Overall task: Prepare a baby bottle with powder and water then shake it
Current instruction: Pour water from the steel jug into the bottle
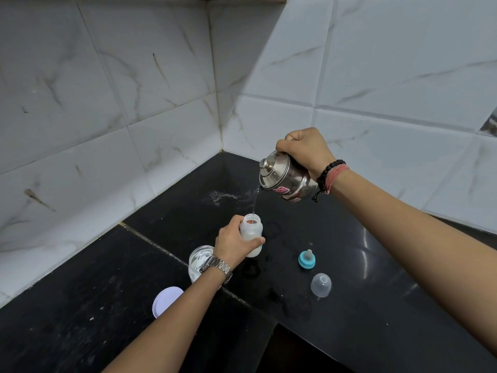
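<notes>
An open translucent baby bottle (251, 230) stands upright on the black counter, with my left hand (232, 243) wrapped around its lower part. Above and to its right, my right hand (305, 149) grips a tilted steel kettle (285, 179). A thin stream of water (255, 203) runs from the kettle's spout into the bottle's mouth. The teal collar with its teat (306, 260) sits on the counter to the right of the bottle, and the clear dome cap (320, 285) lies in front of it.
An open clear powder jar (197, 261) stands just behind my left wrist, its white lid (166, 301) lying near the counter's front. Tiled walls meet in a corner behind. The black counter (363, 278) steps inward at the front edge (277, 323). A wet patch (220, 197) marks the back.
</notes>
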